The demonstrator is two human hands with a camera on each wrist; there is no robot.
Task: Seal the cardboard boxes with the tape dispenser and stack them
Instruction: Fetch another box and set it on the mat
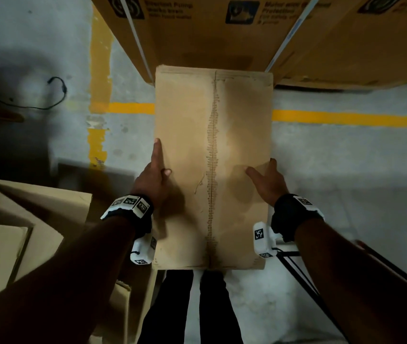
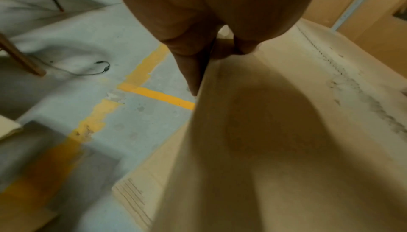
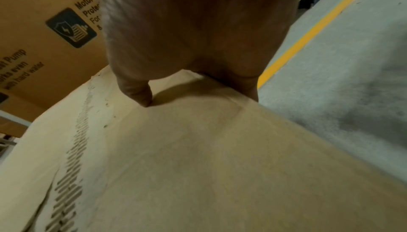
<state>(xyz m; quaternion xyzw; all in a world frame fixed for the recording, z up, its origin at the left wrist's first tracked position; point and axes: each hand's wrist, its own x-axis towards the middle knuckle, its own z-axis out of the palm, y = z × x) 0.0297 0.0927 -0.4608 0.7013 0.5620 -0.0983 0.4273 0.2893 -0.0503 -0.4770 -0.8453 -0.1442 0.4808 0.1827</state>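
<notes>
head view looks down on a tall plain cardboard box [image 1: 185, 125] that i carry in front of me above the grey floor [image 1: 346, 157]. its flaps are closed, so what is inside cannot be seen. my left hand [image 1: 154, 181] has its grip on the box's left edge, thumb lying on the top face and a finger stretched forward along the side. my right hand [image 1: 268, 183] has its grip on the right edge, thumb spread onto the top, fingers wrapped over the side.

the top face is pale brown and smooth, with a centre seam [image 1: 212, 157] running the long way; along it lies a ragged, ribbed strip of torn paper. right wrist view shows the same ribbing [image 3: 72, 157] close up, with small dark flecks beside it.

just beyond the far end stand big printed cartons [image 1: 197, 33]. on them, from the right wrist, i read "motor", "pump" and "with hard water" beside a dark square shield icon [image 3: 70, 27]; the other lines are cut off or blurred.

yellow lines [image 1: 346, 117] cross the floor. open cartons [image 1: 23, 219] sit at my left, and a thin black cable [image 1: 58, 90] lies farther off.
</notes>
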